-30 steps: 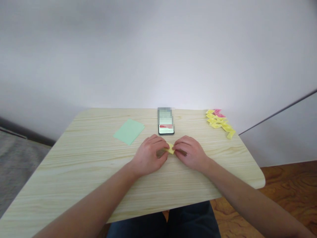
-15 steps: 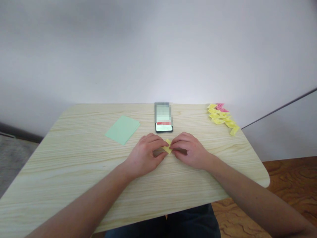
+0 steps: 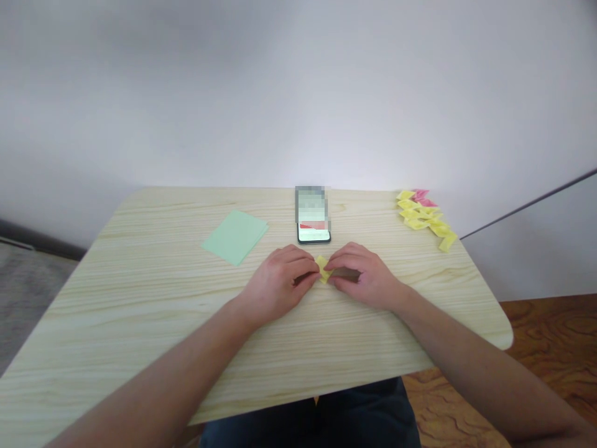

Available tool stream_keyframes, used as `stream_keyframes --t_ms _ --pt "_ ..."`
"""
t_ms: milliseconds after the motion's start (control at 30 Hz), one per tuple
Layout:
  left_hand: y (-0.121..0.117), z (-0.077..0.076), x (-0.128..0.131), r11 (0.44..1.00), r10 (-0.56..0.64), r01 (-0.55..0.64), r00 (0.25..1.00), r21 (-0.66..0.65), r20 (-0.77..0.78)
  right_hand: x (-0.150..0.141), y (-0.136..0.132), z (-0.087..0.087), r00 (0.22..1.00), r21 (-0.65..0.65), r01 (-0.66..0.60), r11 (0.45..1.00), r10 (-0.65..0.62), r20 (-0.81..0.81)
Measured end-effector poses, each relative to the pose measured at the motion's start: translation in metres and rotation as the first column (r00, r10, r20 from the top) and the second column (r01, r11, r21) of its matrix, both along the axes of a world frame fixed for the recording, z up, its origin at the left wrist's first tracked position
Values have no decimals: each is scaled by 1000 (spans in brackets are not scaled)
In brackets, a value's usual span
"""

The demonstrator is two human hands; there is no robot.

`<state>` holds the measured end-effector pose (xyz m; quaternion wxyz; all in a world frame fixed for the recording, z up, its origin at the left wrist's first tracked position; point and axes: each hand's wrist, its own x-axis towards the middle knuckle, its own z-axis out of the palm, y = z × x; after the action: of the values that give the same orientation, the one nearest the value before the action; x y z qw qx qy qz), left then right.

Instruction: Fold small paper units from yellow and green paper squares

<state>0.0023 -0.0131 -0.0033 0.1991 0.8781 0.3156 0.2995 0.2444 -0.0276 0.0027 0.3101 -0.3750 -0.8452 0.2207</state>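
Observation:
A small folded piece of yellow paper (image 3: 323, 268) lies between my hands near the middle of the table. My left hand (image 3: 283, 281) pinches its left edge between thumb and fingers. On the other side, my right hand (image 3: 362, 275) grips it with the fingertips, the thumb below and the fingers above. Parts of the paper are covered by the fingertips, so its exact fold is hidden. Just beyond the hands a phone (image 3: 314, 236) lies with its screen lit, most of it blurred.
Light green square sheets (image 3: 236, 236) lie stacked to the left on the wooden table (image 3: 153, 298). Several folded yellow paper pieces (image 3: 422, 215) sit at the back right beside pink folded paper (image 3: 423, 197). A white wall (image 3: 280, 99) borders the table's back edge.
The left thumb and fingers have closed in on the paper's edge. The whole view has shifted slightly, so everything on the table appears a little higher and further right.

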Motion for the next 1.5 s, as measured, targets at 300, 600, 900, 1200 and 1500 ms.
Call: stream_keyframes --t_ms 300,600,900,1200,1500 --pt "-2 -1 1 999 35 -35 999 9 -10 -2 -1 -4 999 35 42 999 -42 10" --pt "-5 2 -1 995 102 -102 994 6 -38 -3 -1 -5 996 99 24 995 -33 87" --pt "-7 7 0 985 175 -173 978 26 -112 -4 -2 0 992 41 59 997 -63 110" --pt "-6 9 2 986 166 -168 972 3 -164 0 -3 -3 987 53 127 990 -131 92" --pt "-5 6 4 973 222 -228 965 -26 -137 -1 -4 -6 969 -43 245 969 -243 44"
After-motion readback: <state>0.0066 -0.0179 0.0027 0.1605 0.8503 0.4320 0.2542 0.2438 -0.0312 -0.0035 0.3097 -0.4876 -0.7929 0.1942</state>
